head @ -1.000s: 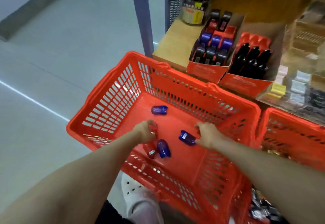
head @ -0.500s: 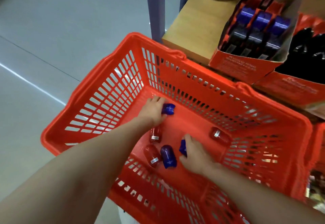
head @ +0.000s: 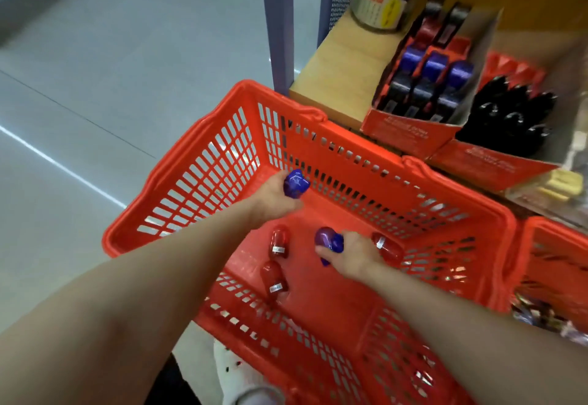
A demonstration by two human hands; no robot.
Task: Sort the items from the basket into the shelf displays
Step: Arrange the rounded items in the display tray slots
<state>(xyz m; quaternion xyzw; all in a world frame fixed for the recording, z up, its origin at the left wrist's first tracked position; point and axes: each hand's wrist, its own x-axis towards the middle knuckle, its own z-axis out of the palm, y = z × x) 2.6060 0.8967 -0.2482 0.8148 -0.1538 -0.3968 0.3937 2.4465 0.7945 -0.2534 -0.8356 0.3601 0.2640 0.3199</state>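
The left hand [head: 273,196] curls its fingers around a blue item [head: 296,182], lifted near the far wall of the orange basket [head: 191,188]. The right hand [head: 353,253] grips another blue item [head: 329,240] low over the basket floor (a second blue piece may sit under its fingers; too blurred to tell). Three red items lie on the floor: two [head: 279,242] [head: 274,280] between the forearms, one [head: 386,247] just beyond the right hand. Past the far rim, a wooden shelf [head: 337,64] carries an orange display box [head: 401,127] of blue and black items
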